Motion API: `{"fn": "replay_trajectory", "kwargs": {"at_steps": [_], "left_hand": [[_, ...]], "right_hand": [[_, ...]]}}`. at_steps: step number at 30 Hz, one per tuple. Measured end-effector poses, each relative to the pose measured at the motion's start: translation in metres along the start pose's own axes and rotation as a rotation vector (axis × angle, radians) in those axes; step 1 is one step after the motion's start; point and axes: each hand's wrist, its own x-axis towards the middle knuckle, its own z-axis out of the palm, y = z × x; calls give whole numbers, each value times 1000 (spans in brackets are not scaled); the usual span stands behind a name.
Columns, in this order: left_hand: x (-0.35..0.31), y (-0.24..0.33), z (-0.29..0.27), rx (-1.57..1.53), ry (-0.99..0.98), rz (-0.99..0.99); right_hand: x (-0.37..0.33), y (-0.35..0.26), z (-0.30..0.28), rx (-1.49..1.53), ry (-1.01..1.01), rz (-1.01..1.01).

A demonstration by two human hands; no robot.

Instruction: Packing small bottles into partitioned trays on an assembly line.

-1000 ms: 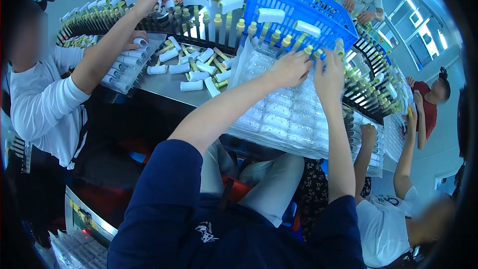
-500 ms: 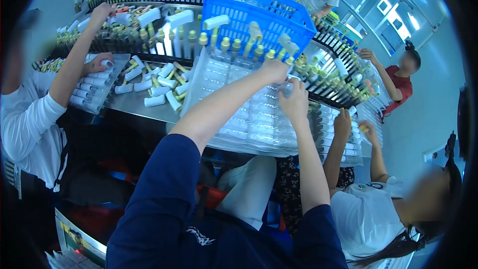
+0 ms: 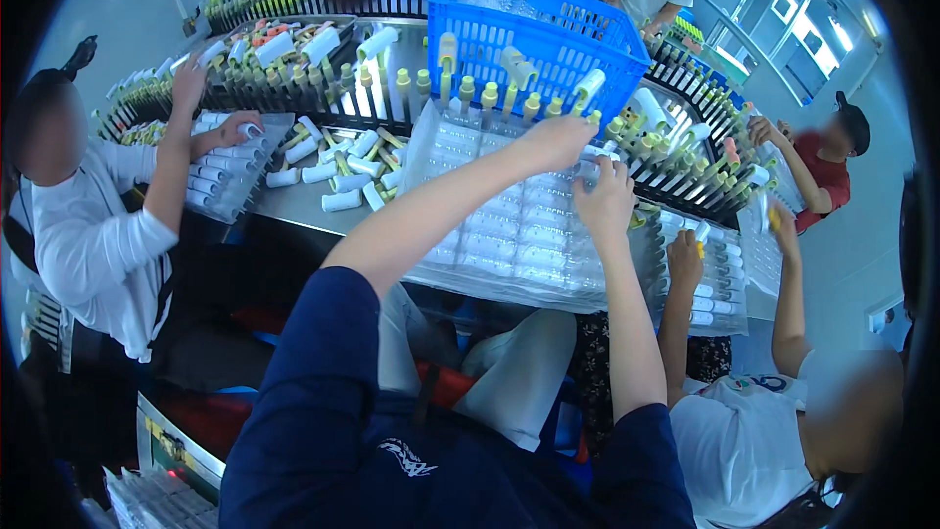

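My left hand reaches to the right end of a row of upright posts with yellow-green tops. Its fingers are closed beside the last post, and what they hold is hidden. Just nearer and to the right, my right hand has its fingers bent around a white cylindrical piece, of which only the end shows. Both hands are over the far right corner of a clear plastic tray with rows of moulded pockets. White heads with yellow-green stems, such as one white-headed piece, stand on the posts.
A blue crate of clear plastic stands behind the posts. Loose white-and-green pieces lie on the metal table left of the tray. Co-workers sit close on both sides; a filled tray is at left, another at right.
The whole view has shifted, so the scene sits further right and lower. Both my hands remain at the tray's far right corner. The right-hand co-worker's hand has lifted away from the tray there.
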Motion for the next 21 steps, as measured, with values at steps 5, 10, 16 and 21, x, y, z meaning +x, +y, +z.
{"fn": "replay_trajectory", "kwargs": {"at_steps": [5,10,16,21], "left_hand": [[30,-11,31,23,-353,-130],[33,-33,36,-65,-318,-112],[0,-24,41,-246,112,-13],[-11,-14,26,-317,343,-67]], "right_hand": [[-3,-9,-6,25,32,10],[-4,-11,-1,155,151,-21],[-3,-8,-7,173,159,-49],[-1,-15,-7,56,222,-81]]}}
